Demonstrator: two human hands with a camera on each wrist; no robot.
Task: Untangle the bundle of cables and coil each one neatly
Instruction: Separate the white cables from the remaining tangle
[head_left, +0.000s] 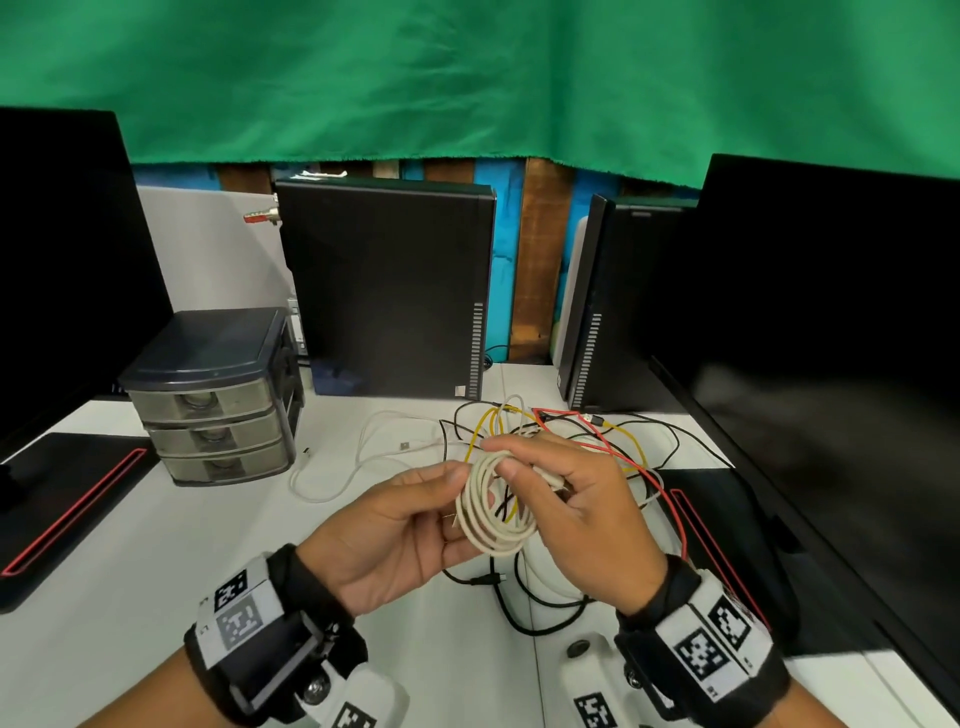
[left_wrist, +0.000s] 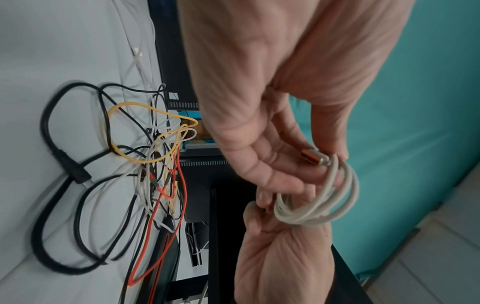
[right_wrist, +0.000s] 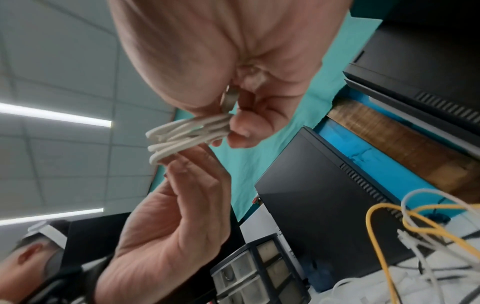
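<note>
A white cable wound into a small coil (head_left: 493, 512) hangs above the table between both hands. My left hand (head_left: 460, 483) pinches its left side between thumb and fingers. My right hand (head_left: 506, 457) pinches the upper right side, fingers curled over the loops. The left wrist view shows the coil (left_wrist: 319, 203) and a metal plug (left_wrist: 314, 158) against the left hand's fingers. In the right wrist view the coil (right_wrist: 187, 135) sticks out from my right hand (right_wrist: 233, 123), with a plug (right_wrist: 230, 100) tucked in the palm. The tangle (head_left: 561, 431) of yellow, red, black and white cables lies on the table behind.
A grey drawer unit (head_left: 218, 400) stands at the left. Two black computer cases (head_left: 389, 291) stand at the back, with monitors (head_left: 831, 364) on both sides. A loose white cable (head_left: 353, 462) and a thick black cable (head_left: 524, 608) lie on the white table (head_left: 156, 545).
</note>
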